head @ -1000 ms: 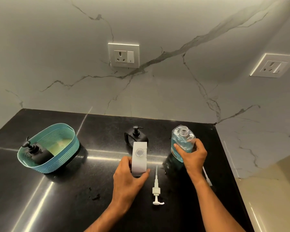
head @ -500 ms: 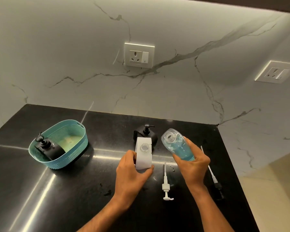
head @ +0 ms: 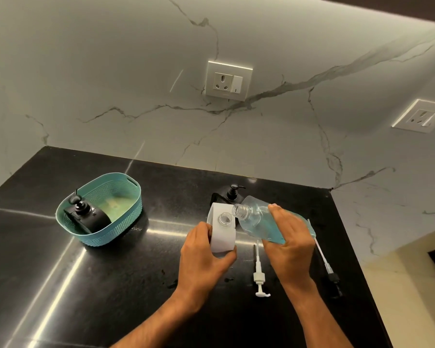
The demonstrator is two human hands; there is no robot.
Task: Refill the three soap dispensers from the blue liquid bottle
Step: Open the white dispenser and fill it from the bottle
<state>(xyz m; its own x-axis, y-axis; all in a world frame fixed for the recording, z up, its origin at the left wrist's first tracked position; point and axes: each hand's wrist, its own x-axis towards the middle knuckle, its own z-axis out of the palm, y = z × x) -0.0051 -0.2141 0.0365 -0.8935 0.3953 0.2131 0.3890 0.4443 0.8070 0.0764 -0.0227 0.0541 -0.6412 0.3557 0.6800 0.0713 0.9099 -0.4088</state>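
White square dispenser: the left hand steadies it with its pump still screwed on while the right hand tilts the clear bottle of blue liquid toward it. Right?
Not quite. In the head view the white square dispenser has an open neck; its white pump lies on the black counter.

Pour setup – black counter [head: 60,285]
Right hand [head: 290,243] tilts clear blue-liquid bottle [head: 259,222] over white square dispenser [head: 221,232] – left hand [head: 201,257] grips it.

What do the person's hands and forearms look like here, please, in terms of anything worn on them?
Both the left hand and the right hand are bare: no gloves, rings, watch or bracelets show. The forearms are uncovered too, with no sleeves visible down to the frame's lower edge.
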